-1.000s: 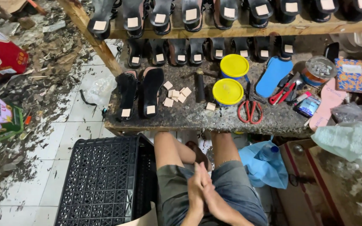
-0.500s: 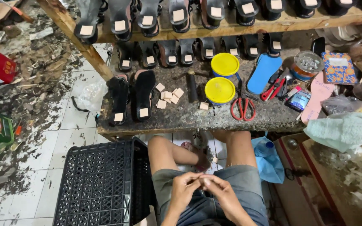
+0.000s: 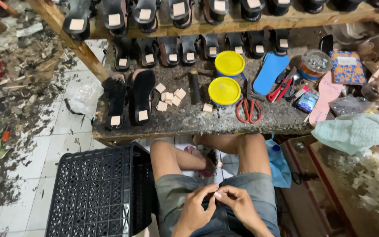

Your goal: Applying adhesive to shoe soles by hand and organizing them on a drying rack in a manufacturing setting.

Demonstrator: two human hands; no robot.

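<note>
Bare left hand [image 3: 194,210] and right hand [image 3: 237,205] touch fingertips.

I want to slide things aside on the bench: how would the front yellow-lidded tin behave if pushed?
The yellow-lidded tin stands upright and squat on its flat base, so it would probably slide rather than tip or roll. The bench top looks rough and gritty, so it may drag. It could bump the red scissors close beside it.

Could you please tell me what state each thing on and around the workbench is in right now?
Left hand: fingertips pinched at right hand, over lap.
Right hand: fingertips meeting left; any held item hidden.
Two yellow-lidded round tubs: closed.
Red-handled scissors: lying flat, blades closed.
Black plastic lattice crate: standing on floor.
Pair of black sandals: flat, paper-tagged.
</note>
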